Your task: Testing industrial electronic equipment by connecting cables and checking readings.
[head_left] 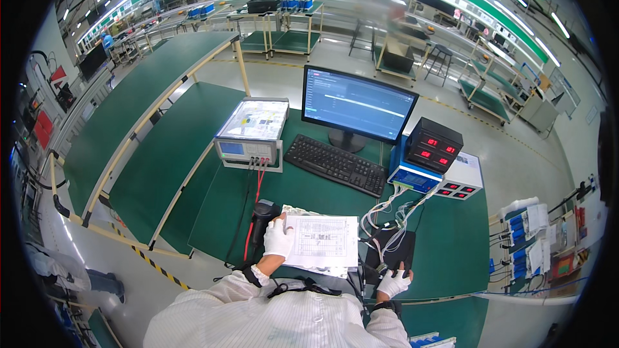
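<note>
My left hand point(278, 240), in a white glove with bare fingertips, lies over the left edge of a printed sheet point(322, 245), its fingers stretched forward and the thumb apart. Beside that hand is a black handheld scanner point(263, 218). The sheet rests on other papers. At the lower right my right hand point(394, 283), gloved the same way, is bent at the near edge of a black flat pad point(394, 250). Its fingers curl around something dark that I cannot make out. White and black cables point(382, 219) run down onto the pad.
Behind the papers are a black keyboard point(335, 164), a lit monitor point(358, 103) and a bench instrument point(248, 148) with red and black leads. At right stand a blue box point(412, 174) and black meter box point(433, 145). A green shelf rack point(148, 116) borders the left.
</note>
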The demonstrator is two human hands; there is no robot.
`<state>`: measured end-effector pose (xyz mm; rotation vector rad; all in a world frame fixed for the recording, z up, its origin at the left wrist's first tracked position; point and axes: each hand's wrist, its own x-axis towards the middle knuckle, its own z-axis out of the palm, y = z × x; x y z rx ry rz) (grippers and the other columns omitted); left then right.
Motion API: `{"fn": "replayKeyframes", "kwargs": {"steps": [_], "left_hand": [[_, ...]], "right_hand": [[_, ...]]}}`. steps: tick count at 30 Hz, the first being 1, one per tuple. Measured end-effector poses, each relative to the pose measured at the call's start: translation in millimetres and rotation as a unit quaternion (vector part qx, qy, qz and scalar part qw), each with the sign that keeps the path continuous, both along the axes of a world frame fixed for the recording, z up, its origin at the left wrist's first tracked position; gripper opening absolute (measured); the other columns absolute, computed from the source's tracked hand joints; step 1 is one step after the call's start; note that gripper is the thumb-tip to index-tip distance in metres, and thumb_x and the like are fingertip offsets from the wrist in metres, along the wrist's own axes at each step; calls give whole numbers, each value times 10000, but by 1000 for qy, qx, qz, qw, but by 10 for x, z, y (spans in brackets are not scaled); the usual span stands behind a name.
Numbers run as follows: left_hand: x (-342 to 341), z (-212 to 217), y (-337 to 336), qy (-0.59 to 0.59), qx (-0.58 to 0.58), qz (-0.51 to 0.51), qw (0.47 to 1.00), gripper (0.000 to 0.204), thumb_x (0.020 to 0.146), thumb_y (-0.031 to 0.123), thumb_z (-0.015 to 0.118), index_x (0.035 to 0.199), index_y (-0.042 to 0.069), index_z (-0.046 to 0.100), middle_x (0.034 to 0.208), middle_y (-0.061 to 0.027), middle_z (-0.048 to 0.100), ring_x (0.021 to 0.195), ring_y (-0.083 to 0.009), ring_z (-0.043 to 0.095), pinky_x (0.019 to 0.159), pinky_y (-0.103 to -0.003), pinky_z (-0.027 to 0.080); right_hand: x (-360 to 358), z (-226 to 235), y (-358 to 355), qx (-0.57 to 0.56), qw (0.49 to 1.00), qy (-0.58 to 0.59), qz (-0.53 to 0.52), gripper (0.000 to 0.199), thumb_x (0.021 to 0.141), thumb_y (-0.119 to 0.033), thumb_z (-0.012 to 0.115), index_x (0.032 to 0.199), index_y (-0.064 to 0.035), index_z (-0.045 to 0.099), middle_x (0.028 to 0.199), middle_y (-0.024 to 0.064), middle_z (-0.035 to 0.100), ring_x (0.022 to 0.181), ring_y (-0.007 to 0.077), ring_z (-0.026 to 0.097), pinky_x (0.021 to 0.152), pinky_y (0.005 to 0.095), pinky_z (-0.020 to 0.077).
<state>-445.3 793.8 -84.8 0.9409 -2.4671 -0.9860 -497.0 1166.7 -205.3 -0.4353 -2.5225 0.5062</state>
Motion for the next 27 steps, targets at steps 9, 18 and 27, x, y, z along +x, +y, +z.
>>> {"fn": "replayKeyframes", "kwargs": {"steps": [9, 18, 27], "left_hand": [[139, -21, -10, -7, -16, -13, 1000, 471, 799, 202, 603, 1252, 100, 523, 1161, -190, 557, 1033, -372, 561, 865, -457, 472], [36, -85, -52, -8, -34, -42, 999, 457, 824, 168, 581, 1266, 84, 501, 1173, -213, 536, 1068, -402, 532, 906, -460, 437], [-83, -103, 59, 24, -8, -68, 997, 444, 846, 135, 560, 1278, 58, 496, 1209, -230, 528, 1107, -388, 521, 946, -424, 417]], "right_hand": [[105, 63, -32, -16, 1000, -16, -18, 481, 673, -119, 690, 1150, -149, 633, 1241, 201, 471, 1100, 379, 497, 894, 465, 428], [-694, 542, -252, -531, 846, 35, 27, 312, 913, -155, 528, 1166, 25, 558, 1040, 138, 622, 915, 217, 605, 837, 315, 477], [-1486, 532, -557, -936, 329, -106, -63, 360, 960, -313, 438, 1151, -7, 430, 1129, 226, 523, 1081, 425, 535, 936, 587, 420]]}}
